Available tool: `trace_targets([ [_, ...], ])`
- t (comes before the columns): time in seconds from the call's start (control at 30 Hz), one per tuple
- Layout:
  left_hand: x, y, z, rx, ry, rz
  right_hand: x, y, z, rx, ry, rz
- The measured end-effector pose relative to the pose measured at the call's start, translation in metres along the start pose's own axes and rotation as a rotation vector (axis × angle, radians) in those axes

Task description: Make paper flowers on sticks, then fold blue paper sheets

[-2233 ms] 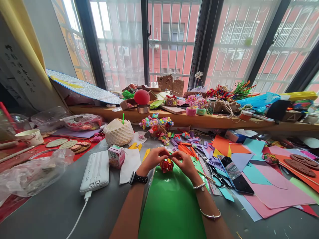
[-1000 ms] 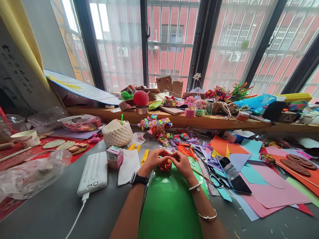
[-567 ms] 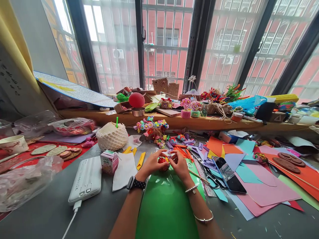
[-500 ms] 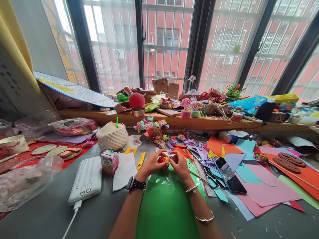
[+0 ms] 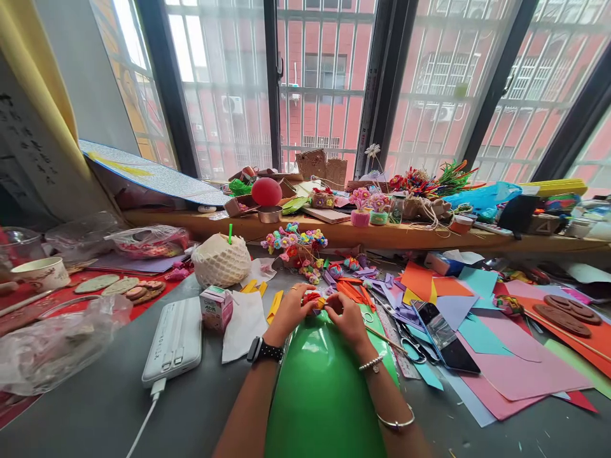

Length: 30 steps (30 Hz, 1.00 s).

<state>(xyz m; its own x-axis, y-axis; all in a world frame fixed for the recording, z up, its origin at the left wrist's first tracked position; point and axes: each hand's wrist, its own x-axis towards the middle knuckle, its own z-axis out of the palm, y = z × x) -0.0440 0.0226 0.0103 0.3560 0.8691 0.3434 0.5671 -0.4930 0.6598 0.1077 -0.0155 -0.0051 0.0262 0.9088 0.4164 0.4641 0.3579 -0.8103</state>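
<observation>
My left hand, with a black watch on its wrist, is closed around a small folded-paper piece in red, yellow and purple. My right hand meets it from the other side, thumb and finger bent at the piece's right edge; its exact shape is partly covered by my fingers. Both hands are over the far end of a glossy green surface, which lies between my forearms. Yellow folded paper strips lie left of my left hand. Red-orange paper strips lie just beyond my right hand.
Left of my arms stand a white power bank with a cable, a pink drink carton and a wrapped coconut. To the right lie scissors, a phone and coloured paper sheets. Crochet flowers stand behind.
The view has shifted slightly left, so things sit further right. My fingers have moved on the paper piece, and more of its red and yellow shows now.
</observation>
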Motion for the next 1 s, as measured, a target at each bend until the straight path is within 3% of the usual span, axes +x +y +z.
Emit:
trace_targets([
  [0.2,0.000,0.003,0.001,0.032,0.030,0.040,-0.001,0.000,0.000,0.034,-0.064,-0.093],
  [0.47,-0.001,0.004,0.002,0.050,0.063,0.150,0.000,0.001,-0.001,-0.060,0.012,-0.153],
  [0.6,-0.003,0.010,-0.001,0.094,0.131,0.191,0.000,0.001,-0.003,-0.098,0.080,-0.126],
  [0.77,-0.007,0.019,-0.002,0.165,0.109,0.229,0.000,0.003,-0.003,-0.151,0.152,-0.114],
  [1.0,-0.009,0.020,0.005,0.293,0.105,0.197,0.000,0.003,0.001,-0.225,0.111,-0.129],
])
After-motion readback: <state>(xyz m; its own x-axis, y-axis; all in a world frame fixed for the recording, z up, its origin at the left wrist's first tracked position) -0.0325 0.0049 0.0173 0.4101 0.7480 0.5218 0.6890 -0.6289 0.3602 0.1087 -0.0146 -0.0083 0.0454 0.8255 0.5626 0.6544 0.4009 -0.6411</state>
